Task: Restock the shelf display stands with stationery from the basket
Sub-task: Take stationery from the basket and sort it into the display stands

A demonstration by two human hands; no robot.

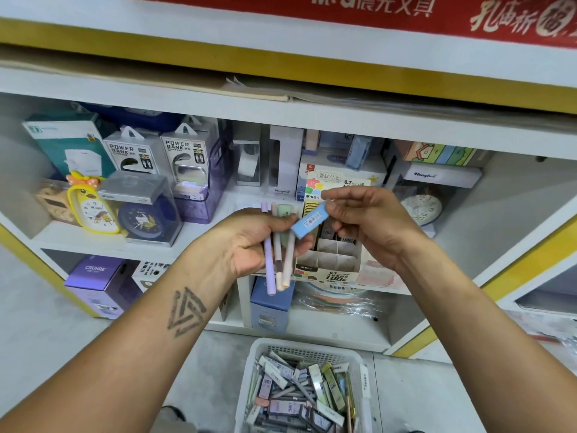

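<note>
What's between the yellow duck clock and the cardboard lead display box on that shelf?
In the head view, a dark blue clock in a clear case, then a purple bin.

Left grip [249, 242] curled closed, right grip [365, 220] pinching, forearms raised

Basket [249, 385] — perforated white plastic; display stand [331, 267] — cardboard.

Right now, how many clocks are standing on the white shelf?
3: a yellow duck-shaped clock at left, a dark blue round clock in a clear box beside it, and a pale round clock behind the right hand. More may be hidden.
</note>
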